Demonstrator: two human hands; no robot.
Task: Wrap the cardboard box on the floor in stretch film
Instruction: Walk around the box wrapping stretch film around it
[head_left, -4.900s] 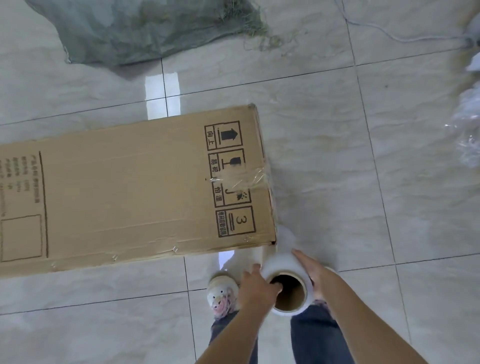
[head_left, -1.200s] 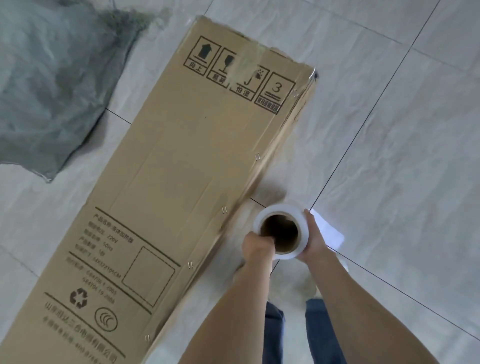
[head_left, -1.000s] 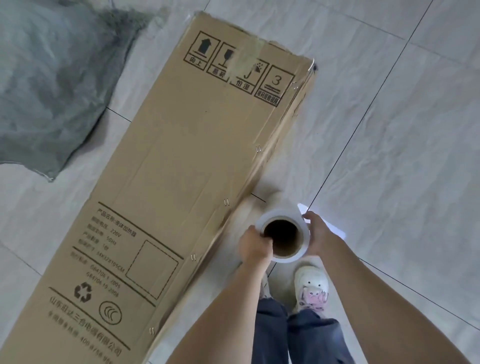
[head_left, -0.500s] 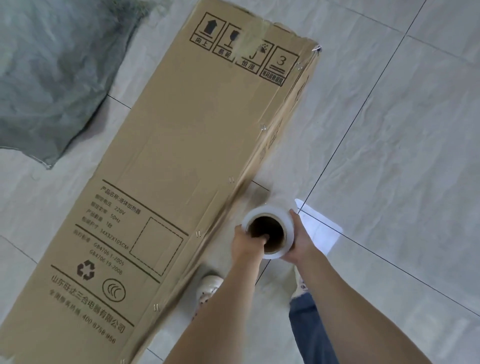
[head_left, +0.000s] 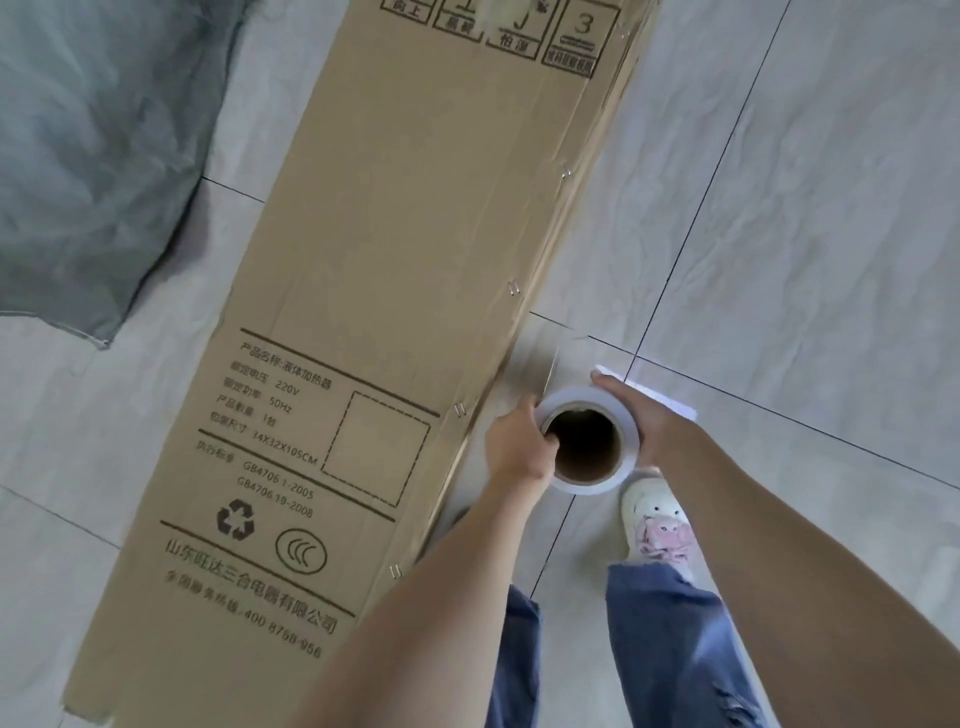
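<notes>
Both hands grip the stretch film roll (head_left: 587, 446) upright, core end-on to the camera: left hand (head_left: 517, 449) with thumb hooked inside the core, right hand (head_left: 636, 421) curled round its outside. Just left of the roll, the cardboard box (head_left: 395, 249) lies flat on the tiled floor (head_left: 805, 234), long axis running away, symbol end farthest.

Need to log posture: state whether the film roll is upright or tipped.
Upright: the film roll shows its open core end-on to the downward-looking camera.

tiled floor (head_left: 810, 218) — cardboard box (head_left: 405, 291); grey sack (head_left: 88, 150)
</notes>
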